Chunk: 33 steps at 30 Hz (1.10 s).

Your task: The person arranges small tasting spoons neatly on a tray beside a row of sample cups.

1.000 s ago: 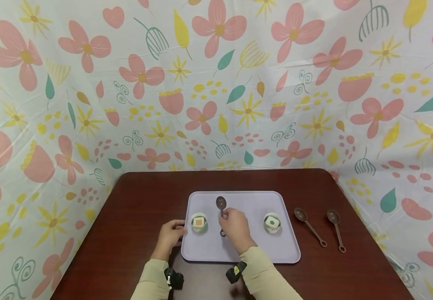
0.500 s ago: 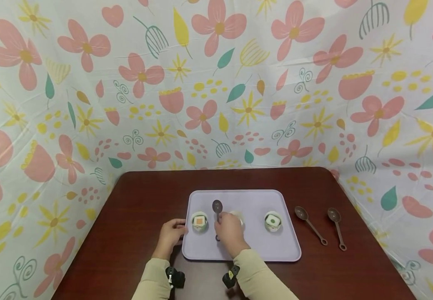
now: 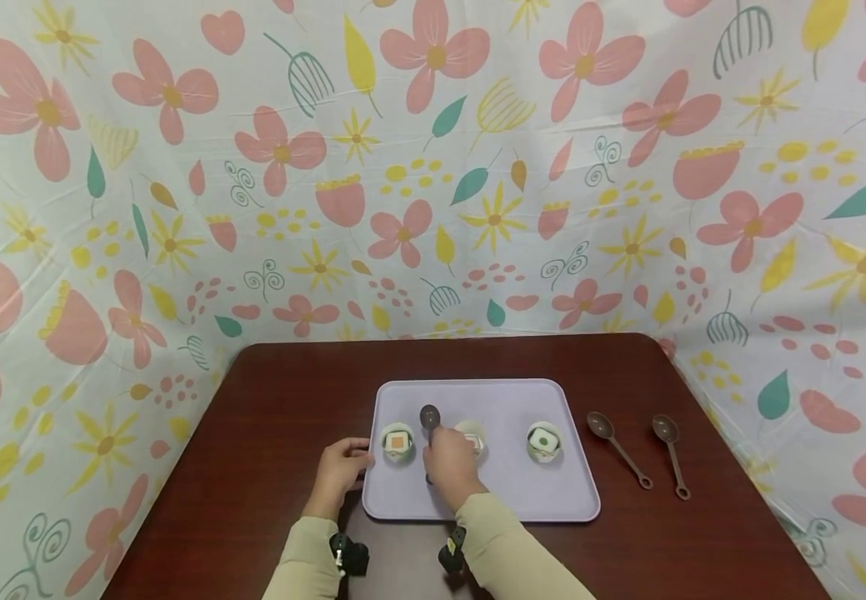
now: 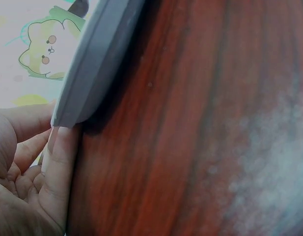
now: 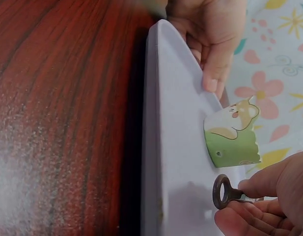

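A: Quick one: right hand (image 3: 453, 467)?
B: Clamped on a brown spoon (image 3: 430, 415), thumb and fingers pinching the handle, ring end sticking out.
A: Spoon where?
B: Over the tray (image 3: 508, 500), between the left cup (image 3: 397, 443) and the middle cup (image 3: 476, 437). Can't tell if it touches the tray.
A: Left hand (image 3: 338, 475)?
B: Thumb and fingers pinched on the tray's left edge, near the left cup.
A: Main risk?
B: A bumped cup, I'd say. The right hand sits just beside the middle cup and partly hides it, so a slight swing right could clip it. Cups look light; probably tip easily.
A: And the left cup?
B: Same worry: if the spoon's bowl swings wide left, it could catch it.
A: Grip?
B: Slim handle. It may roll in a loose pinch and turn the bowl over, or drop.
A: Tray?
B: If the left hand tugs, it could slide on the counter (image 3: 290, 392) and jolt all three, right cup (image 3: 544, 442) included.
A: Other spoons?
B: Second spoon (image 3: 616, 445) and third spoon (image 3: 672, 447) lie right of the tray, well apart from both hands. Low risk.
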Each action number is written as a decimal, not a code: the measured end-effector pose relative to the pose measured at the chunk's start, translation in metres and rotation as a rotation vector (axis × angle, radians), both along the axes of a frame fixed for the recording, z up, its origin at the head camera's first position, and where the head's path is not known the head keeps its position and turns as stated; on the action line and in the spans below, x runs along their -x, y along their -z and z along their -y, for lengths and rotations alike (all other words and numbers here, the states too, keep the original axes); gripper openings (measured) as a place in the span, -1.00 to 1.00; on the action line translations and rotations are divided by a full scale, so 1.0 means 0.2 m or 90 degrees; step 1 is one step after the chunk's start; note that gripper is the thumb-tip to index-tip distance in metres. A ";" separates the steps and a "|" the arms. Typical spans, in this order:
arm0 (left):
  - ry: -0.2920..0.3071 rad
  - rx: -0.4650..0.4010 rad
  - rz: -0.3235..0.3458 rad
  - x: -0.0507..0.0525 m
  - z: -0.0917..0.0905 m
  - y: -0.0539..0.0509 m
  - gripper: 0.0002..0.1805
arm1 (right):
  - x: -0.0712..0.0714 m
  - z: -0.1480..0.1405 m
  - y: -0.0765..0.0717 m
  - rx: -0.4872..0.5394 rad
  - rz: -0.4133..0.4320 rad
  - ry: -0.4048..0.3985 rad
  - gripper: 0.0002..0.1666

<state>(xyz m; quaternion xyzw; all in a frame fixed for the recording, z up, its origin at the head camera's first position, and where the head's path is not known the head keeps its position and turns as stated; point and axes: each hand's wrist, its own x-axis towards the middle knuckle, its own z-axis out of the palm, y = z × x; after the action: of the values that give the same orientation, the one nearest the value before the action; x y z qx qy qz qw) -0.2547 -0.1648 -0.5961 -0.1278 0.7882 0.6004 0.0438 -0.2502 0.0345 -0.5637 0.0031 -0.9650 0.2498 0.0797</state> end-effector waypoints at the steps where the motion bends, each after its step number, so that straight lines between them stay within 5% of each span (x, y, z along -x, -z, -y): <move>1: 0.000 0.001 0.001 0.00 0.00 0.00 -0.66 | 0.00 0.00 0.00 0.000 0.004 0.000 -0.84; 33: 0.011 -0.001 0.001 0.00 0.01 0.01 -0.66 | 0.01 0.04 0.05 -0.060 0.022 -0.014 -0.74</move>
<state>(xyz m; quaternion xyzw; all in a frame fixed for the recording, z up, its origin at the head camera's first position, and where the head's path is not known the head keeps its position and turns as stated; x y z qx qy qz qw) -0.2540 -0.1660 -0.5984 -0.1217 0.7889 0.6004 0.0496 -0.2517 0.0256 -0.5745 0.0132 -0.9769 0.2046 0.0603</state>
